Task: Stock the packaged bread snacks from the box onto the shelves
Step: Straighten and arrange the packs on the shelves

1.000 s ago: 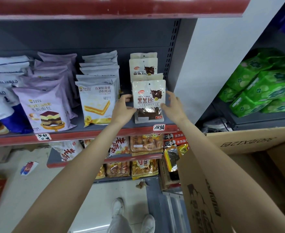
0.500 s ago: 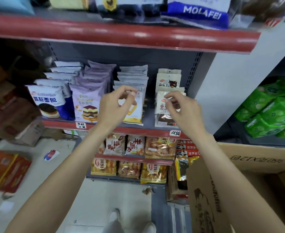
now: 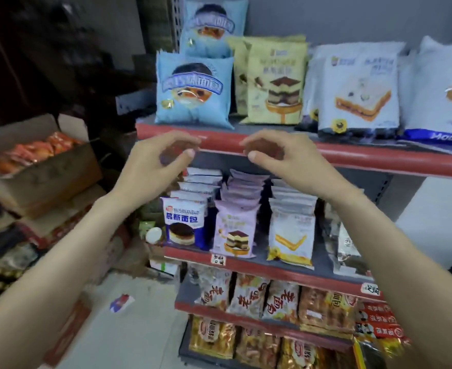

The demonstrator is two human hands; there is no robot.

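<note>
Head view: the packaged bread snacks sit in rows on the shelves, a light blue pack (image 3: 194,89) standing at the front of the upper shelf (image 3: 352,157), a purple pack (image 3: 237,230) and navy pack (image 3: 185,225) fronting rows below. No stock box from the task is identifiable; an open carton of orange packs (image 3: 33,155) sits at left. Left hand (image 3: 157,162) and right hand (image 3: 281,158) hover before the red shelf edge, fingers loosely curled, holding nothing. Risk, I'd say: reaching up, a knuckle clips the blue pack's bottom edge and tips it off.
</note>
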